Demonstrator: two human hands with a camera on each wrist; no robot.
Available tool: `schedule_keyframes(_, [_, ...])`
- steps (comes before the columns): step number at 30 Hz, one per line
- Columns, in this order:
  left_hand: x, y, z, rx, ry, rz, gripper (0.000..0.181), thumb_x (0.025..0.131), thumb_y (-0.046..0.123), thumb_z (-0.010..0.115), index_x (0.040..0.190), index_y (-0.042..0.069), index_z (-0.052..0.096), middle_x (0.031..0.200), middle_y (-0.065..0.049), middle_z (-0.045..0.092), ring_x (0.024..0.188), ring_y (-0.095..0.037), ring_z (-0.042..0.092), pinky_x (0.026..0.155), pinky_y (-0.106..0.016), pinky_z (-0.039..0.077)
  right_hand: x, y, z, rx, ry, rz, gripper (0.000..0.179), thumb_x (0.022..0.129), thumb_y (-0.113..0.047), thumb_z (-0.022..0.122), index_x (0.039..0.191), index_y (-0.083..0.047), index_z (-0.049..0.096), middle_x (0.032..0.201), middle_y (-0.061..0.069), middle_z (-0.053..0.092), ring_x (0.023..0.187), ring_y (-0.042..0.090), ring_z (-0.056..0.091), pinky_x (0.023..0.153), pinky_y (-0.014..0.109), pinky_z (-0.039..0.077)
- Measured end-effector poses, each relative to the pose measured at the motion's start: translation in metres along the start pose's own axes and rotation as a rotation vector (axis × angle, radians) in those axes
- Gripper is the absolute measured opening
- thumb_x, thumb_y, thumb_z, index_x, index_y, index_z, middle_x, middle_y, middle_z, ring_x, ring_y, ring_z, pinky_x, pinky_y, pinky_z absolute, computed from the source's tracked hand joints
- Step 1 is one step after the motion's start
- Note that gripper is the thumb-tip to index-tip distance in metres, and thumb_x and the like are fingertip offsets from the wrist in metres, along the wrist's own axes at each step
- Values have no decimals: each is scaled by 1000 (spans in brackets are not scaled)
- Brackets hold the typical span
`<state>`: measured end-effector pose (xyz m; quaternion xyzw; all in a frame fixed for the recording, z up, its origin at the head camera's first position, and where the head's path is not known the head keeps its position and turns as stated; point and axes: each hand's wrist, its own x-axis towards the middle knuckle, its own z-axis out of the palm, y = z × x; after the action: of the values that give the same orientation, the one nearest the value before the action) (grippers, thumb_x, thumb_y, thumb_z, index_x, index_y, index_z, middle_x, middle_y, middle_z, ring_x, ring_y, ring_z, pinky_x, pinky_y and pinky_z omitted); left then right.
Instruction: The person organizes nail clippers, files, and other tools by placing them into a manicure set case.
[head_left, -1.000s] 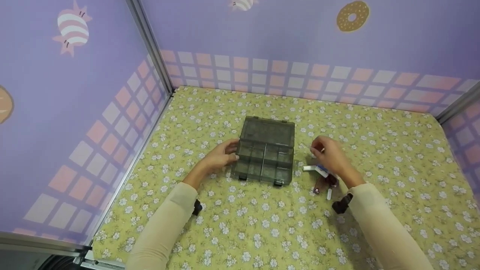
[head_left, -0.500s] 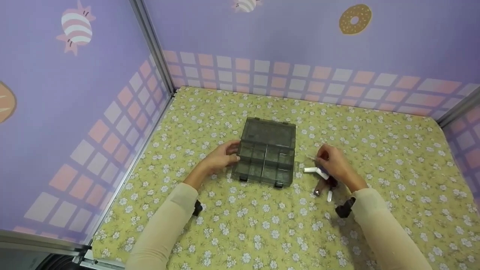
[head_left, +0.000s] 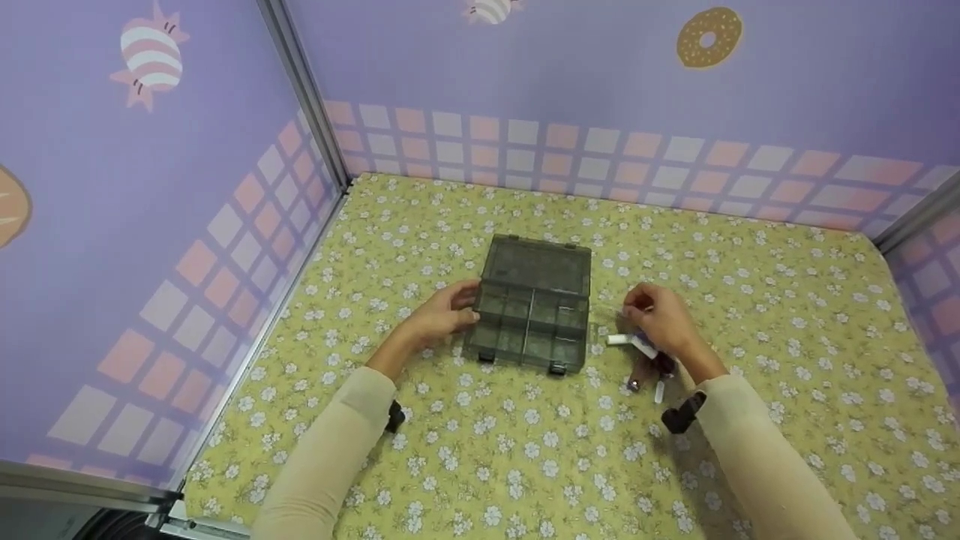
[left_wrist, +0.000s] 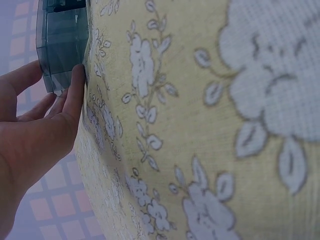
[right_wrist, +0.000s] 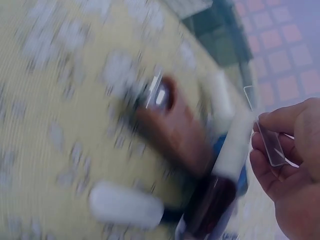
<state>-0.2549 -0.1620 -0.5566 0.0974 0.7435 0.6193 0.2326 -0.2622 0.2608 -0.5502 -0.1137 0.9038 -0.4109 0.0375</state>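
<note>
A smoke-grey see-through compartment box [head_left: 536,266] lies on the cloth with its lid folded back. My left hand [head_left: 439,313] holds the box's left side, its thumb and fingers at the end wall in the left wrist view. To the right of the box, my right hand [head_left: 664,319] pinches a thin clear plastic strip [right_wrist: 272,145], which looks like a divider, above a small pile. That pile has a dark red bottle [right_wrist: 210,202] with a white cap, a brown piece [right_wrist: 182,137] with a shiny metal end, and another white-capped item [right_wrist: 125,205]. The right hand partly covers the pile in the head view.
A yellow flowered cloth [head_left: 480,450] covers the table. Purple panels with pink and white squares [head_left: 562,135] stand at the back and sides. A metal post [head_left: 304,90] marks the back left corner.
My right hand moves slightly right and toward me, then back left a little, the clear strip showing in its fingers. The left hand stays on the box.
</note>
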Motion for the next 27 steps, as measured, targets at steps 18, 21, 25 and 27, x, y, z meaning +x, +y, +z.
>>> schedule_keyframes(18, [2, 0, 1, -19, 3, 3, 69, 107, -1, 59, 168, 7, 28, 169, -16, 34, 155, -31, 35, 119, -47, 43, 19, -57, 64, 60, -4, -197, 4, 103, -4, 69, 105, -3, 72, 98, 9, 71, 88, 23, 68, 77, 40, 57])
schedule_keyframes(21, [1, -1, 0, -3, 9, -1, 69, 107, -1, 60, 168, 7, 28, 169, -16, 34, 155, -31, 34, 119, -46, 43, 19, -57, 65, 47, -7, -216, 6, 103, -5, 71, 108, -3, 72, 100, 9, 71, 89, 24, 68, 77, 40, 57])
schedule_keyframes(25, [-1, 0, 0, 15, 4, 2, 70, 107, 1, 60, 168, 8, 27, 170, -15, 32, 156, -32, 33, 120, -46, 42, 19, -50, 55, 55, 44, -223, 12, 100, -3, 73, 111, 1, 72, 102, 11, 71, 93, 27, 68, 80, 41, 57])
schedule_keyframes(27, [-2, 0, -1, 15, 0, 7, 70, 107, 2, 60, 169, 7, 26, 170, -15, 31, 156, -32, 32, 120, -47, 42, 19, -44, 45, 58, 77, -208, 14, 99, -2, 73, 113, 3, 72, 103, 14, 71, 95, 29, 67, 81, 43, 57])
